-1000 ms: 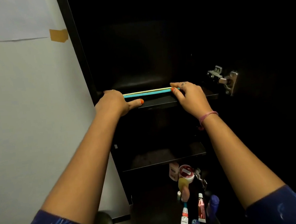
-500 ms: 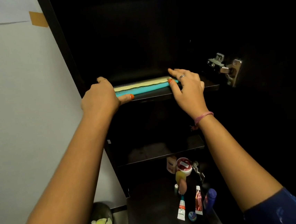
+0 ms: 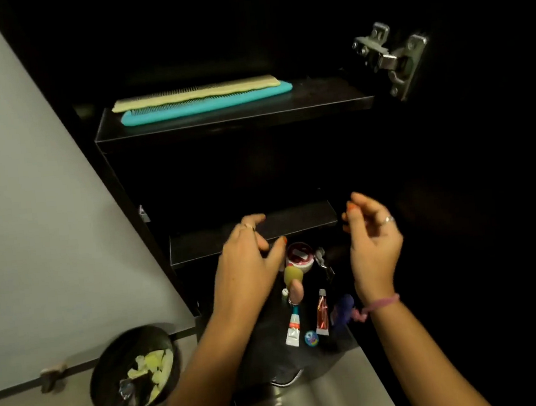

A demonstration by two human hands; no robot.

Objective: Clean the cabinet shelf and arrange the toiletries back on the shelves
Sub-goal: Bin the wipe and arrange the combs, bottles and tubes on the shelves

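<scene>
Long flat teal comb (image 3: 206,105) beside cream comb (image 3: 195,93), glossy dark shelf (image 3: 315,100), both hands' fingers loosely curled, empty

Upper shelf (image 3: 316,101): cream comb (image 3: 195,92), teal comb (image 3: 206,105) side by side.

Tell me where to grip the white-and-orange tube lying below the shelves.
Pinch the white-and-orange tube across its middle from above: it lies flat, cap end pointing away, with free space on either side. The left hand, open, hovers nearest.
</scene>
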